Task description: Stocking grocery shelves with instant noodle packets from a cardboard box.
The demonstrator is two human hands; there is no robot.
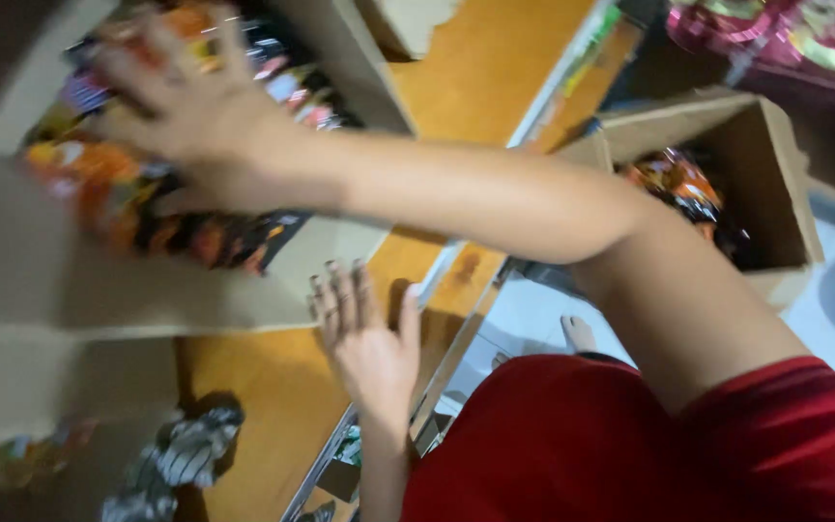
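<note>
The orange-and-black snack packets [161, 208] lie packed in the big cardboard box [147, 295] at the upper left, which stands on the orange wooden counter [273, 396]. The picture is smeared by motion, so single packets cannot be told apart. The right hand [195, 111], its arm crossing the whole view from the lower right, lies flat on top of the packets with its fingers spread wide; whether it pinches one of them or only presses on the heap cannot be told. The left hand [364, 338] reaches up from below with fingers straight and close together, its tips touching the near wall of the box where the flap folds down; it holds nothing, it only steadies or pushes the cardboard.

As a judgement, the big box looks well filled, packets showing up to its rim. A second, smaller cardboard box [775, 193] sits well apart at the right, lower than the counter, and a few like packets [683, 188] show in its bottom, so some are not yet in the big box.

Near the lower left of the counter lies a crumpled striped cloth [181, 454]. The person's red garment [630, 445] fills the lower right, over a pale floor [533, 314]
</note>
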